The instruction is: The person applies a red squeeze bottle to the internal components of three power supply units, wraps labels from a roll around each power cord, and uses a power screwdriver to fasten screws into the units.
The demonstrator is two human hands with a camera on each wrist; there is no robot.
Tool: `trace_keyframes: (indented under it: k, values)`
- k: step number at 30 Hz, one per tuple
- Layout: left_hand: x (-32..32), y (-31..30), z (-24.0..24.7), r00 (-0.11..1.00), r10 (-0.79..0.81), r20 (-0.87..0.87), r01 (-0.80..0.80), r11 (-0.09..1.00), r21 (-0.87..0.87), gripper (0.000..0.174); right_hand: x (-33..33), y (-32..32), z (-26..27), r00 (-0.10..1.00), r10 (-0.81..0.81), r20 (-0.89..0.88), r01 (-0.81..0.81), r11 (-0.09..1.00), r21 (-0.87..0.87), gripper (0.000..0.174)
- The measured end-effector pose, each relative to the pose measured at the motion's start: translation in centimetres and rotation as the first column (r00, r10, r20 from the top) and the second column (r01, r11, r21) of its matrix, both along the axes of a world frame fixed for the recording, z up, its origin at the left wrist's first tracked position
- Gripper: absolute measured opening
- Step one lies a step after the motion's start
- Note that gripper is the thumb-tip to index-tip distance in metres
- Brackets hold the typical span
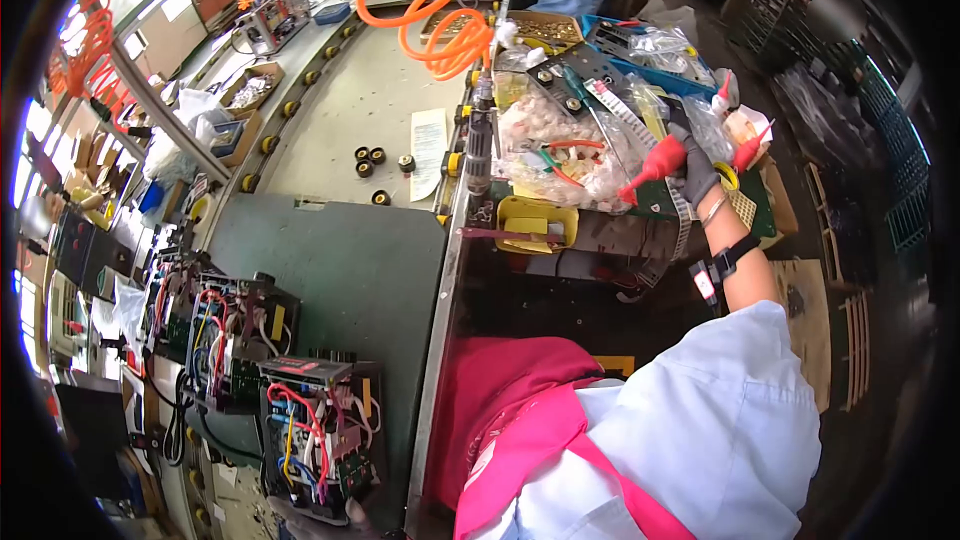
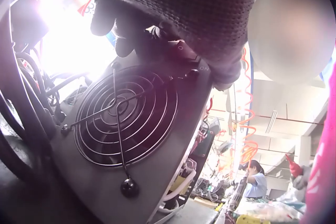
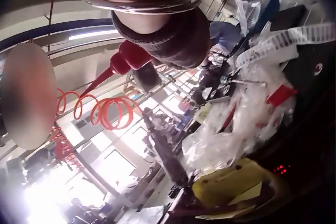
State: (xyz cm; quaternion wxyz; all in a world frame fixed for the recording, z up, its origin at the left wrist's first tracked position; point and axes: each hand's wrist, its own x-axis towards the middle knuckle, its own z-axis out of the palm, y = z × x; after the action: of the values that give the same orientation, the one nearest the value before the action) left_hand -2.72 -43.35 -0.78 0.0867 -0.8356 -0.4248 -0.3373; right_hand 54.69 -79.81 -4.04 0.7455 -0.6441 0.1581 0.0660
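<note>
My gloved right hand [image 1: 697,168] grips a red bottle with a pointed nozzle [image 1: 660,162] above the cluttered side bench. In the right wrist view the bottle [image 3: 131,56] sticks out from the curled glove [image 3: 176,40], nozzle angled down-left. At the bottom of the head view, my left hand [image 1: 325,520] is at the near end of an open electronic unit [image 1: 318,430] with red, blue and yellow wires. The left wrist view shows that gloved hand [image 2: 178,14] over the edge of the unit's panel, which carries a round fan grille [image 2: 126,113]. Its fingertips are partly hidden.
A second wired unit [image 1: 240,325] stands beyond the first on the dark green board [image 1: 340,250]. Black rollers [image 1: 365,162] and a paper sheet [image 1: 429,155] lie farther back. A hanging screwdriver [image 1: 480,145], yellow bin [image 1: 538,224] and bagged parts [image 1: 560,135] are near the side bench.
</note>
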Motion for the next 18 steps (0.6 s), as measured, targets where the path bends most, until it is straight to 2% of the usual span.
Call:
trace_keyframes:
  k: [1, 3, 5, 8, 9, 12, 13, 16, 18]
  values:
    - [-0.2, 0.0, -0.2, 1.0, 0.012, -0.01, -0.012, 1.0, -0.015, 0.101, 0.9, -1.6, -1.1, 0.997, 0.075, -0.015, -0.076, 0.986, -0.148, 0.04]
    - [-0.7, 0.2, -0.8, 0.999, 0.027, -0.029, -0.028, 1.0, -0.01, 0.101, 3.1, -3.0, -3.5, 0.977, 0.207, 0.055, -0.177, 0.926, -0.332, 0.039]
    - [-0.8, 0.2, -0.9, 0.999, 0.029, -0.033, -0.03, 0.999, -0.017, 0.1, 6.7, -4.6, -7.9, 0.944, 0.309, 0.117, -0.226, 0.863, -0.452, 0.039]
    - [-0.7, 0.1, -0.7, 1.0, 0.011, -0.015, -0.011, 0.999, -0.036, 0.099, 6.4, -3.0, -7.2, 0.891, 0.425, 0.158, -0.182, 0.654, -0.734, 0.042]
    - [-0.7, 0.1, -0.6, 1.0, 0.012, -0.027, -0.013, 1.0, -0.024, 0.099, 6.5, -2.3, -6.1, 0.916, 0.399, -0.03, -0.248, 0.508, -0.825, 0.045]
    - [-0.7, 0.2, -0.7, 0.998, 0.015, -0.055, -0.015, 1.0, -0.001, 0.099, 4.2, 0.2, -3.6, 0.939, 0.304, -0.16, -0.304, 0.522, -0.797, 0.048]
    - [-0.7, 0.2, -0.8, 0.999, 0.019, -0.049, -0.019, 1.0, -0.004, 0.099, 3.9, 0.1, -3.8, 0.946, 0.309, -0.097, -0.216, 0.379, -0.9, 0.05]
    - [-0.5, 0.1, -0.8, 1.0, 0.011, -0.019, -0.012, 0.999, -0.031, 0.101, 3.7, -0.6, -4.7, 0.926, 0.375, -0.037, -0.139, 0.249, -0.958, 0.051]
    - [-0.7, 0.1, -0.8, 1.0, 0.004, -0.018, -0.004, 0.999, -0.038, 0.102, 3.6, -1.3, -4.6, 0.927, 0.371, -0.056, -0.153, 0.238, -0.959, 0.053]
